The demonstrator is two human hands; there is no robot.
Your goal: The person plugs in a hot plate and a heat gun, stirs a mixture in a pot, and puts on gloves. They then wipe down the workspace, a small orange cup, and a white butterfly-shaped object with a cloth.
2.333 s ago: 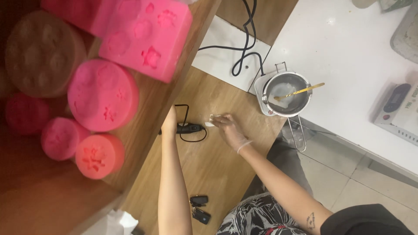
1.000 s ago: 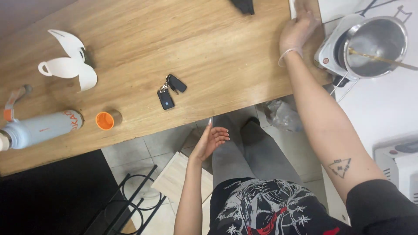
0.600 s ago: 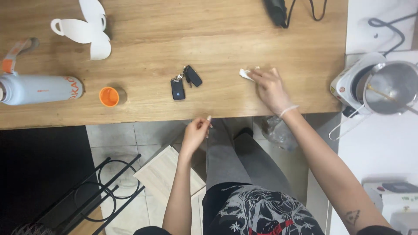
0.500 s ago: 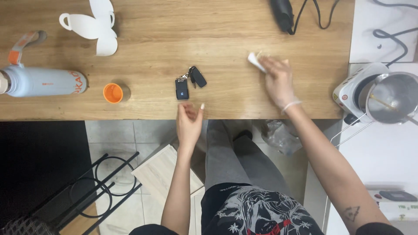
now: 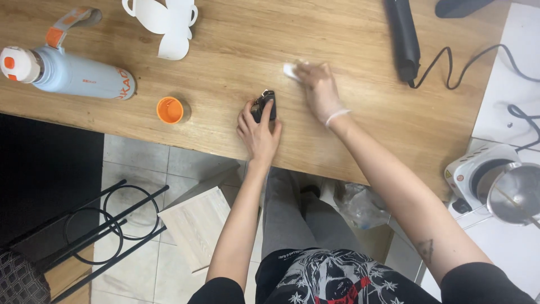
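Observation:
My left hand (image 5: 257,130) lies on the wooden table (image 5: 225,50) with its fingers closed around a set of black car keys (image 5: 264,104). Just to the right, my right hand (image 5: 319,89) presses a small white wad (image 5: 290,70) of cloth or tissue against the tabletop. The wad sticks out from under my fingertips; most of it is covered by the hand.
An orange cap (image 5: 170,110) and a pale blue bottle (image 5: 70,73) lie at the left. White paper cut-outs (image 5: 166,22) sit at the far edge. A black corded tool (image 5: 403,39) lies at the right. A metal pot (image 5: 514,191) stands on a small white heater.
My left hand came up from below the table edge and took hold of the keys. My right hand slid the white wad leftward across the table. The camera view shifted.

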